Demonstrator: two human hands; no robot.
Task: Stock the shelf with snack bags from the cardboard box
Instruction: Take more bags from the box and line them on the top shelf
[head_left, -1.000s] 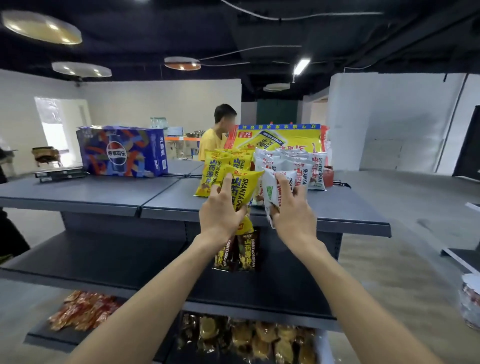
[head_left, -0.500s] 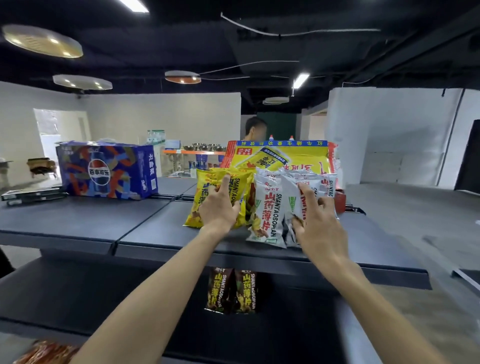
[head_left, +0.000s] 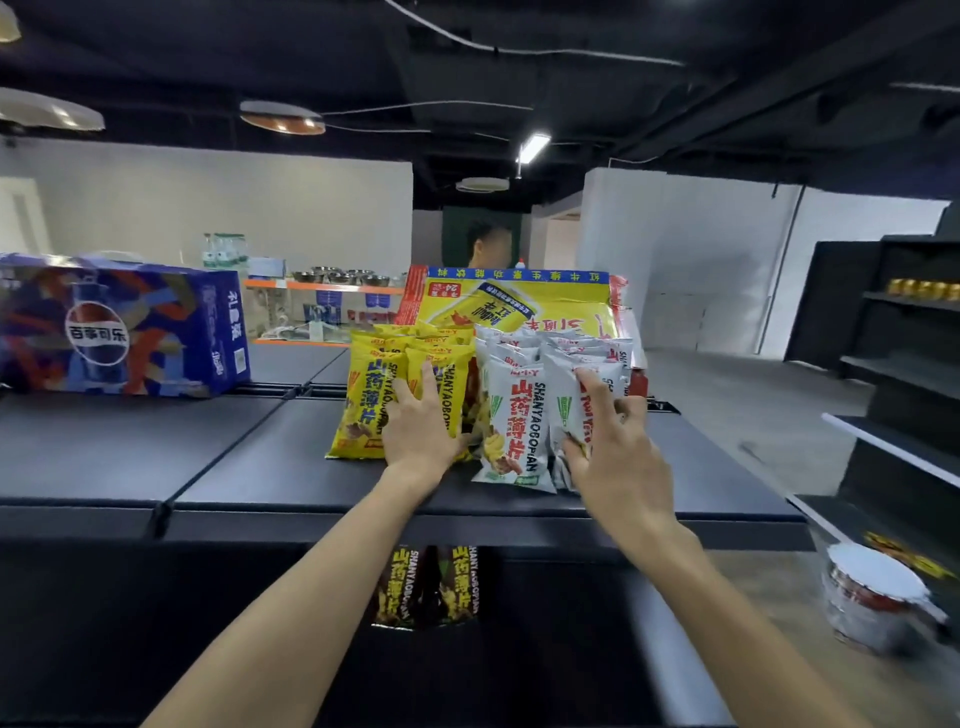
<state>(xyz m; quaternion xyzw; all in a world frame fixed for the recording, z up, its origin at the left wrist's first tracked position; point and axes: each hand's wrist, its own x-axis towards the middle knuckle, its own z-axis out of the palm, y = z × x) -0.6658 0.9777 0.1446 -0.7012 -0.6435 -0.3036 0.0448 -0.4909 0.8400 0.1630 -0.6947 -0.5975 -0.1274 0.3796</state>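
Yellow snack bags (head_left: 374, 400) stand upright in a packed row on the top shelf (head_left: 260, 467), right under my L fingers. The left hand (head_left: 421, 426) lies flat on the front 2 bags, fingers (head_left: 428, 379) straight and spread, gripping nothing. Just R of those fingers, touching the yellow row, is a 2nd row of white snack bags (head_left: 511, 415), also upright near the shelf's front edge. The right hand (head_left: 618, 452) has the front-right white bag (head_left: 563, 395): thumb low on its face, index finger up the front, other fingers curled round its R edge.

Beyond both sets of fingertips, directly behind the rows, a yellow carton (head_left: 519, 306) stands w/ its print upside down. Far L of the L fingers sits a blue Pepsi box (head_left: 119, 327), well apart. Below my wrists, 2 dark snack bags (head_left: 426, 587) on the lower shelf. A person (head_left: 488, 244) is behind the carton. Low R of the R hand there's a blurred round tub (head_left: 878, 597); can't tell what's in it.
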